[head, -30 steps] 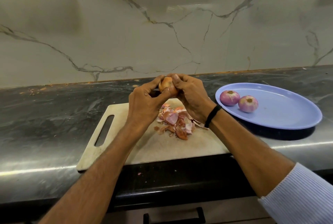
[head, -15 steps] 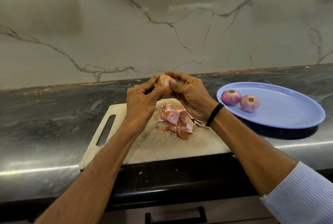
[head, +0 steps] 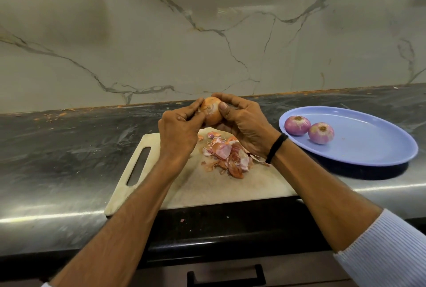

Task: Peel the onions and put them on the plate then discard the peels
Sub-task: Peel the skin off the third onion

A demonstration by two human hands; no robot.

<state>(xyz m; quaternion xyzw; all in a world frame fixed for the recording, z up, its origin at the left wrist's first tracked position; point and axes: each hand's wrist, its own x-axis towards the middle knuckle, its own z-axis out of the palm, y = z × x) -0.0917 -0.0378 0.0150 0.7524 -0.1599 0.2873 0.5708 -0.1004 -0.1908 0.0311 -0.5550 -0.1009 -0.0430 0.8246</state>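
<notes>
Dark counter carries board and plate. My right hand cups the onion above the board; left hand pinches its skin. Risk: skin tears short, or onion slips if cupping loosens.

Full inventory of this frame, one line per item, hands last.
held onion: 1, orange-brown skin still on, above the cutting board, between both hands
peeled onions: 2, purple-pink, side by side on the plate
plate: 1, light blue, on the counter right of the board
peels: 1 pile, pink and orange, on the board
cutting board: 1, cream, slot handle at left, at the counter's front edge
counter: 1, dark grey
backsplash: 1, pale veined marble, behind the counter
drawer handle: 1, black, below the counter
wristband: 1, black, right wrist
sleeve: 1, pale blue striped, right forearm
left hand: grips the held onion
right hand: grips the held onion
</notes>
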